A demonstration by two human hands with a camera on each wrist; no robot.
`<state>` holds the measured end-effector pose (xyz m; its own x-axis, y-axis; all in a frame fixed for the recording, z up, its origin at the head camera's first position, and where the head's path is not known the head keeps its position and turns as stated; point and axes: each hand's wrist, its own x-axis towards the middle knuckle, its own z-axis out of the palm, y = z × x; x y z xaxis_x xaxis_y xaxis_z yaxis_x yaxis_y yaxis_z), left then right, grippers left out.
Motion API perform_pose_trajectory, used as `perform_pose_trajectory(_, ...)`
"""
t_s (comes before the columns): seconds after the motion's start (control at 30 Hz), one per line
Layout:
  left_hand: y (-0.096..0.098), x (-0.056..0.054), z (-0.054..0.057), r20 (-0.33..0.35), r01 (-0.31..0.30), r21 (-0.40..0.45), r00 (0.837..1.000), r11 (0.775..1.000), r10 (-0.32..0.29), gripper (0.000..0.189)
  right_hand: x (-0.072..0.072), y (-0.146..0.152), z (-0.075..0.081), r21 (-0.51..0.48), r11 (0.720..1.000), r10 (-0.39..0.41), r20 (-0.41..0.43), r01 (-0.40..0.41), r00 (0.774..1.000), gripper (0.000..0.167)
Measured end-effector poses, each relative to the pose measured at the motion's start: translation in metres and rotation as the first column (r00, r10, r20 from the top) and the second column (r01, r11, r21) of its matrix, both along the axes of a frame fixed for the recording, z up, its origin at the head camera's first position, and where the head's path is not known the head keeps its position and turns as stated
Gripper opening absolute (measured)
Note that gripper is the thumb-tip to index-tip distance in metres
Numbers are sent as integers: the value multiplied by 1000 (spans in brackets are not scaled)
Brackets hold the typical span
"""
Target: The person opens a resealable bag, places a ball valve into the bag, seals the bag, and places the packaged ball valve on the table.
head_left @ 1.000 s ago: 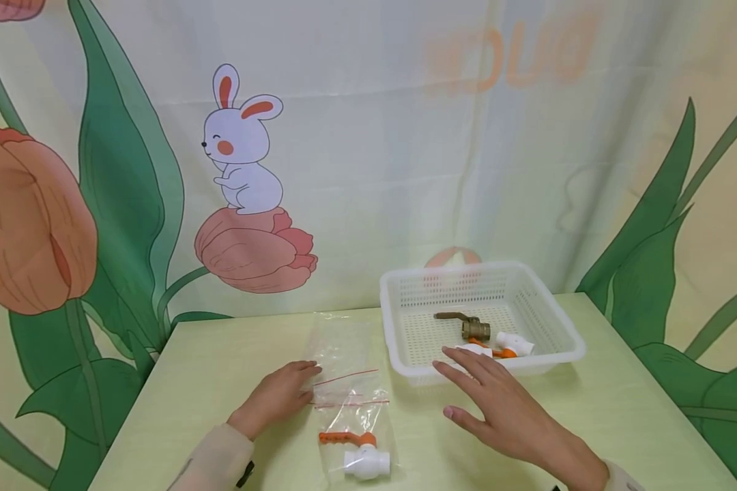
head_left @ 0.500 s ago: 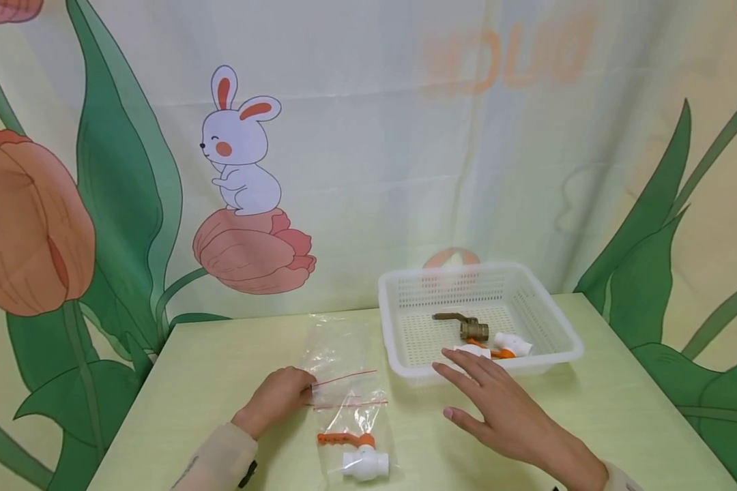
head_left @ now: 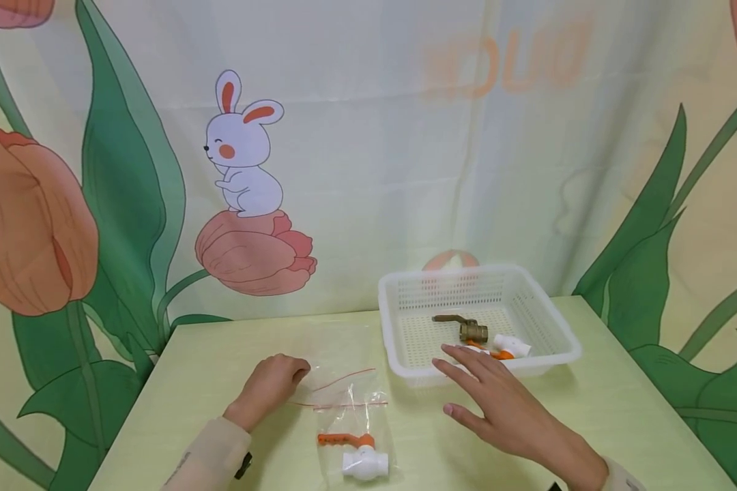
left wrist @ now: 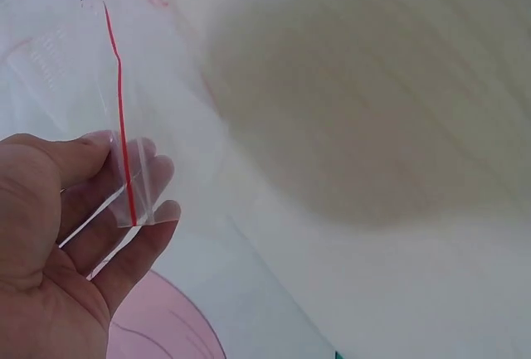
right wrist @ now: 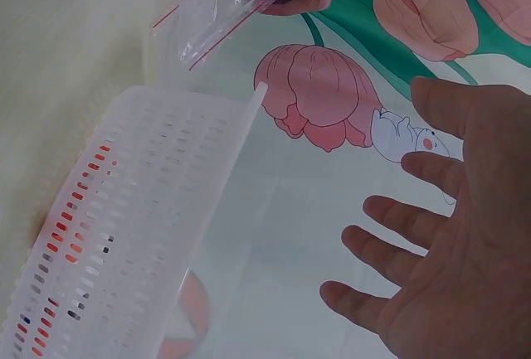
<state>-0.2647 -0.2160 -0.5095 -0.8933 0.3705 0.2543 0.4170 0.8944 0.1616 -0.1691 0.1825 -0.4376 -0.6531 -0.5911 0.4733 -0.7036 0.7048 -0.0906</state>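
Observation:
Clear zip-bag plastic [head_left: 344,351] with red seal lines lies on the table. Whether it is one bag or two overlapping ones, I cannot tell. Inside its near part is a white plastic ball valve [head_left: 366,464] with an orange lever [head_left: 338,439]. My left hand [head_left: 269,386] pinches the plastic's left edge by a red line; in the left wrist view, the thumb lies on one side and fingers [left wrist: 156,225] show behind the film. My right hand [head_left: 497,409], fingers spread and holding nothing, hovers by the basket's front rim.
A white perforated basket [head_left: 568,356] stands at the back right. In it lie a brass ball valve [head_left: 474,332] with a lever and white valves [head_left: 511,346] with orange handles, partly hidden by my right hand. A printed curtain [head_left: 368,136] hangs behind the table.
My left hand has drawn slightly left, pulling the plastic's edge outward, and its fingers have closed into a pinch. The right hand stays nearly still.

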Motion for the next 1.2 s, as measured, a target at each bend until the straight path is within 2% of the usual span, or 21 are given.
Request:
perform_pose_trajectory(0.2,-3,1,11,-59,-41,29,997,999,43,8,-1,-1,2,-1,1000,23,-62,-23,998,67)
perform_pose_trajectory(0.3,-4,2,19,-71,-73,69,994,995,78,12,-3,-2,4,-3,1000,25,-75,-26,997,66)
perform_pose_trajectory(0.43,-4,3,31,-144,-65,129,986,990,84,10,-5,-2,12,-13,1000,16,-68,-17,998,66)
perform_pose_trajectory(0.57,-3,5,42,-242,-36,146,968,989,70,8,-9,-3,25,-24,1000,12,-59,-13,998,66)
perform_pose_trajectory(0.8,3,13,61,-314,-64,178,942,982,119,8,-15,-7,48,-61,998,11,-75,-15,997,64)
perform_pose_trajectory(0.97,8,18,74,-389,-44,228,912,973,132,8,-17,-12,56,-92,996,11,-93,-20,996,63)
perform_pose_trajectory(1.2,18,39,97,-458,-34,314,870,949,183,9,-17,-23,67,-142,989,16,-114,-33,993,65)
